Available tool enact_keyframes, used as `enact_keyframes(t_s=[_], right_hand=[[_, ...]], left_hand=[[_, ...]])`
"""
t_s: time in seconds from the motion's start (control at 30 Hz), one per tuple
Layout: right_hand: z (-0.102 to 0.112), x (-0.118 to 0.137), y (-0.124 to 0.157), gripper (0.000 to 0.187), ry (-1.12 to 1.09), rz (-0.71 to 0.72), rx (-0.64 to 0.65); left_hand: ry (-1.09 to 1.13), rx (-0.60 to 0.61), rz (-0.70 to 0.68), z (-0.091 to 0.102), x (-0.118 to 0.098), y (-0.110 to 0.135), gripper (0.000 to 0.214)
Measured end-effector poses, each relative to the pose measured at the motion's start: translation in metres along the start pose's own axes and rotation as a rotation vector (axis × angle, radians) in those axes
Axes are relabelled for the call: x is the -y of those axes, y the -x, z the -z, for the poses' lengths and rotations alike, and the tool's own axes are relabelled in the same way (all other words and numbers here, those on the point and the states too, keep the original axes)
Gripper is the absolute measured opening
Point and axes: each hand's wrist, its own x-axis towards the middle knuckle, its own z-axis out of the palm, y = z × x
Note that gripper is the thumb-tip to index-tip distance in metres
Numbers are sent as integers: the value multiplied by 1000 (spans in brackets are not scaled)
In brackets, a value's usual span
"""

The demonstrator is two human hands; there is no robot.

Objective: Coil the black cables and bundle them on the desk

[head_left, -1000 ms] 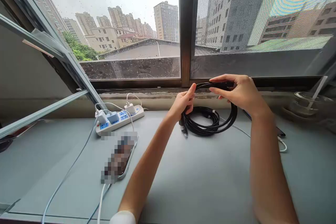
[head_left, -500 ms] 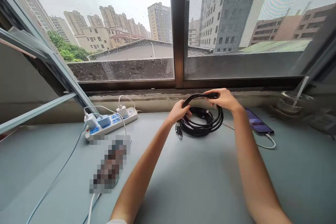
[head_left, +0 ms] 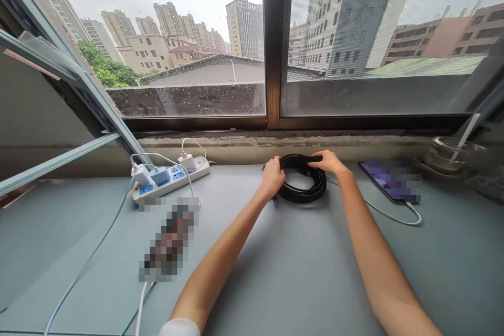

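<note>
A coiled black cable (head_left: 302, 197) rests on the grey-blue tabletop (head_left: 291, 268) near the window sill. My left hand (head_left: 273, 176) is closed around the left side of the coil, its fingertips partly hidden behind the loops. At the upper right of the coil, my right hand (head_left: 328, 161) pinches a dark end piece or section of the cable between thumb and fingers. A small pale connector tip shows just below my left hand.
To the left stands a white power strip (head_left: 185, 180) with chargers plugged in. In front of it lies a blurred-out device (head_left: 171, 241) on a cord. A phone (head_left: 384, 181) with a white cable and a glass jar (head_left: 447, 155) are at the right.
The raised loops have come down, and the coil now lies flatter and more gathered on the table. Both hands have lowered with it, and the view has shifted slightly.
</note>
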Motion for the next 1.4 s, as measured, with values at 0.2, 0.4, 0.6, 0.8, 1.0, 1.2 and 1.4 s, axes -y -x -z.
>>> enact_keyframes(t_s=[0.2,0.4,0.6,0.8,1.0,1.2,1.4], right_hand=[[-4,1,-2,44,100,-68,18],[-4,4,-3,56,155,-76,48],[0,2,-4,38,150,-45,101],[0,-1,-10,25,132,-8,154],[1,-3,-14,26,34,12,160],[4,-6,-9,26,-161,10,210],[3,-11,0,43,-352,2,242]], left_hand=[[-177,-21,-218,-17,-12,14,67],[-336,19,-295,-37,-6,22,85],[-286,70,-328,-30,-10,23,89],[-274,235,-481,-23,-11,23,107],[-311,218,-436,-23,-12,22,109],[-329,197,-445,-26,-12,22,112],[-331,265,-503,-22,-10,20,121]])
